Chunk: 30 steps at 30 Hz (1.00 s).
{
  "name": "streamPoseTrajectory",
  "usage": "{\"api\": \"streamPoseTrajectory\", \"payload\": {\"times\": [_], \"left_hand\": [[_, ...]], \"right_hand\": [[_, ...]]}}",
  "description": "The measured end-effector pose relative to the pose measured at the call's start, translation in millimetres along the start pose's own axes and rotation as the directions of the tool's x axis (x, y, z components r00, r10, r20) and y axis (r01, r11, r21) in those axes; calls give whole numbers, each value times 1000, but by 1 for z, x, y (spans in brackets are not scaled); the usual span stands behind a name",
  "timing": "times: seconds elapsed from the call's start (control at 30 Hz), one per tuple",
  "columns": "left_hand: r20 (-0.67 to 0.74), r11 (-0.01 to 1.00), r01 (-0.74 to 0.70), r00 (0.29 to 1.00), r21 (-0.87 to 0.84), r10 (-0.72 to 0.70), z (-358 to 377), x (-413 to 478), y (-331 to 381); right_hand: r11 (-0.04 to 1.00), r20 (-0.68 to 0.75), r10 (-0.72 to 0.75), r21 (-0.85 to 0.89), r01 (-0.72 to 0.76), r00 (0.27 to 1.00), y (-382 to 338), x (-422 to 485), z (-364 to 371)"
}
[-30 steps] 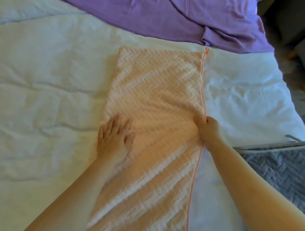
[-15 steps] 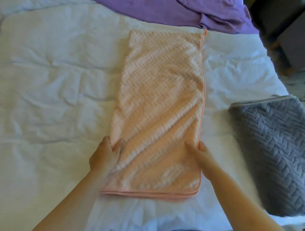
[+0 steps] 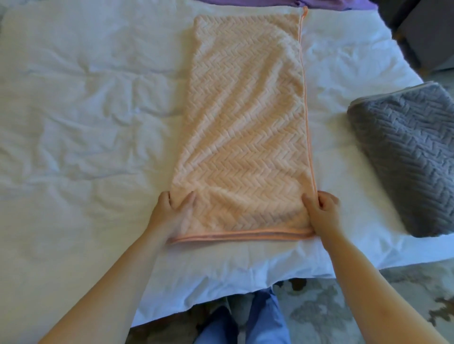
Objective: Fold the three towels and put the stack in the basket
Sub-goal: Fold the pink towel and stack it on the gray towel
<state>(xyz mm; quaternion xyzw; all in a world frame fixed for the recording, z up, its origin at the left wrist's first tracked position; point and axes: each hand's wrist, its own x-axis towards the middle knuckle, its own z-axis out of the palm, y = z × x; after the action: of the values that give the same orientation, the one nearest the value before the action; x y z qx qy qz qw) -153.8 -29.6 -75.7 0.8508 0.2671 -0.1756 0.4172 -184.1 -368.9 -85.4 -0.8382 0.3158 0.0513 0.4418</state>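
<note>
A peach towel [image 3: 245, 117] with a herringbone weave lies folded in a long strip on the white bed, running away from me. My left hand [image 3: 172, 211] grips its near left corner, thumb on top and fingers curled round the edge. At the near right corner, my right hand [image 3: 321, 208] pinches the towel along its orange hem. A folded grey towel [image 3: 405, 154] lies on the bed to the right, apart from both hands. No basket is in view.
The white bedsheet [image 3: 86, 122] spreads wide to the left. A purple cloth [image 3: 331, 3] lies along the far edge. The bed's near edge hangs over a patterned rug [image 3: 344, 307]; my legs in blue trousers [image 3: 265, 324] stand there. Dark furniture [image 3: 427, 34] stands at the far right.
Both hands slid down the towel's sides toward me, from its middle to its near corners, and now grip them. The view tilted down, so the bed edge and floor show.
</note>
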Motion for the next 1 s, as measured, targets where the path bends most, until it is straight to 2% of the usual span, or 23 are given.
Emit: {"api": "streamPoseTrajectory", "payload": {"times": [0.03,0.1,0.17,0.23,0.33,0.4,0.43,0.47,0.53,0.57,0.63,0.7,0.77,0.9,1.0], "left_hand": [[39,1000,-7,999,27,6,1,-7,-5],[73,1000,-12,997,-4,12,1,-13,-13],[52,992,-13,998,-123,20,-2,-14,-15],[4,987,-41,999,-153,42,-4,-15,-17],[-33,996,-68,997,52,69,1,-20,-26],[-68,991,-75,994,106,83,1,-27,-27],[-107,982,-119,985,150,136,-1,-31,-26],[-147,947,-212,957,239,251,-3,-36,-25],[-161,786,-459,813,414,559,-3,-46,-22],[-113,700,-563,738,440,665,-2,-52,-18],[84,558,-730,633,394,769,8,-66,-4],[269,436,-835,528,335,805,27,-80,11],[365,350,-885,449,307,815,51,-90,25],[494,315,-906,419,282,762,85,-95,46],[515,312,-909,414,276,751,97,-95,54]], "right_hand": [[999,2,0,-35,0,1000,0,-3,1],[1000,43,29,2,-30,999,-6,-9,0],[996,61,76,38,-78,995,-12,-12,-6],[997,16,62,39,-62,998,-9,-18,-16],[998,29,66,-9,-66,997,0,-31,-19],[997,59,82,-20,-81,995,1,-36,-15],[997,45,81,-16,-80,996,-1,-36,-15],[997,19,75,-8,-75,997,-2,-37,-17],[998,-25,63,24,-62,998,-1,-38,-24],[996,-30,78,56,-76,997,0,-39,-28],[977,9,154,149,-153,988,2,-42,-37],[958,59,188,210,-197,980,2,-46,-43],[965,70,181,180,-191,981,3,-48,-47],[982,92,172,66,-179,981,2,-50,-48],[992,0,126,10,-126,992,2,-51,-47]]}}
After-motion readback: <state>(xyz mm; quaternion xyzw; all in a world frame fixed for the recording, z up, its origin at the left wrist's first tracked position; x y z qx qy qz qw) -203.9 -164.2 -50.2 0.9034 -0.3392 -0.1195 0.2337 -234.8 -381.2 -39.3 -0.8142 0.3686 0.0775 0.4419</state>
